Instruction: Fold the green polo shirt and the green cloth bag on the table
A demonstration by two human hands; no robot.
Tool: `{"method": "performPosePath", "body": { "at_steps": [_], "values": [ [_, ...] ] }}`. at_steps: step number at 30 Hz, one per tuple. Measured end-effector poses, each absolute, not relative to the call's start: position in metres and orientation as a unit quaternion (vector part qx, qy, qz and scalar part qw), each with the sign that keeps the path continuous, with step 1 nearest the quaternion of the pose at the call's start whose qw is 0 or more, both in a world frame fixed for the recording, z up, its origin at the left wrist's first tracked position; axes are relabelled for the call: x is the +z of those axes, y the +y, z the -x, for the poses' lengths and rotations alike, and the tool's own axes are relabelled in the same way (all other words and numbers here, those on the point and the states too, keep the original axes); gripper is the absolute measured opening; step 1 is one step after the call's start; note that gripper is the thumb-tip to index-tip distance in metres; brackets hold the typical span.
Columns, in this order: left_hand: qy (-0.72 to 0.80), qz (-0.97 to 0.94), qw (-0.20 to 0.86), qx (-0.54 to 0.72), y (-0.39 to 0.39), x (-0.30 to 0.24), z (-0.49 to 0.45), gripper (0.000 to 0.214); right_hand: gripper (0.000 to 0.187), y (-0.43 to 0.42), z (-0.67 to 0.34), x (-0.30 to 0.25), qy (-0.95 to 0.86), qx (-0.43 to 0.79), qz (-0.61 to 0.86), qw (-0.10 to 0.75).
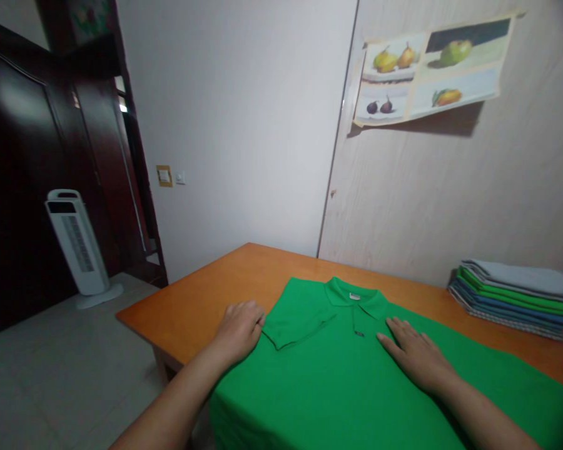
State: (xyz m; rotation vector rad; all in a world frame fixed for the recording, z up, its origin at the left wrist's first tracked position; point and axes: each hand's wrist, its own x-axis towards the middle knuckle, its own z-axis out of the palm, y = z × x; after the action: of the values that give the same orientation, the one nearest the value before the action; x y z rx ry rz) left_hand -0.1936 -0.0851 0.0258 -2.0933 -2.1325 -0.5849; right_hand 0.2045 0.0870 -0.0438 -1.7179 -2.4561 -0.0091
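A green polo shirt (338,375) lies spread over the table, its collar toward the wall and its lower part hanging past the near edge. The left-hand sleeve (295,322) is folded inward across the front. My left hand (239,330) is closed at the outer edge of that sleeve, pinching the cloth. On the chest, right of the button placket, my right hand (415,353) rests flat with its fingers stretched out. A small label (355,296) shows inside the collar.
The orange-brown wooden table (201,294) stands against the wall. A stack of folded clothes (520,300) sits at its right rear. A white tower fan (79,244) stands on the floor by a dark door. Fruit pictures (431,75) hang above.
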Motion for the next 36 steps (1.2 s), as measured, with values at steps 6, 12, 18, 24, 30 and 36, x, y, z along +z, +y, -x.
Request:
{"method": "performPosePath", "body": {
  "at_steps": [6, 12, 18, 24, 30, 36],
  "values": [
    [-0.726, 0.659, 0.075, -0.184, -0.081, 0.033, 0.187, 0.018, 0.083, 0.088, -0.205, -0.045, -0.817, -0.006, 0.572, 0.065],
    [-0.631, 0.741, 0.008, -0.228, -0.080, 0.037, 0.169, 0.017, 0.083, 0.088, -0.204, -0.046, -0.816, -0.010, 0.574, 0.073],
    [-0.579, 0.786, -0.081, -0.201, -0.090, 0.036, 0.164, 0.030, 0.084, 0.088, -0.204, -0.044, -0.818, -0.006, 0.571, 0.071],
    [-0.594, 0.763, -0.091, -0.238, -0.088, 0.039, 0.163, 0.007, 0.083, 0.087, -0.204, -0.044, -0.815, -0.007, 0.574, 0.073],
    [-0.590, 0.731, -0.177, -0.294, -0.077, 0.042, 0.168, 0.024, 0.083, 0.087, -0.203, -0.043, -0.814, -0.004, 0.576, 0.069],
    [-0.605, 0.689, -0.099, -0.387, -0.048, 0.044, 0.168, 0.029, 0.083, 0.088, -0.204, -0.045, -0.817, -0.005, 0.572, 0.072]
  ]
}}
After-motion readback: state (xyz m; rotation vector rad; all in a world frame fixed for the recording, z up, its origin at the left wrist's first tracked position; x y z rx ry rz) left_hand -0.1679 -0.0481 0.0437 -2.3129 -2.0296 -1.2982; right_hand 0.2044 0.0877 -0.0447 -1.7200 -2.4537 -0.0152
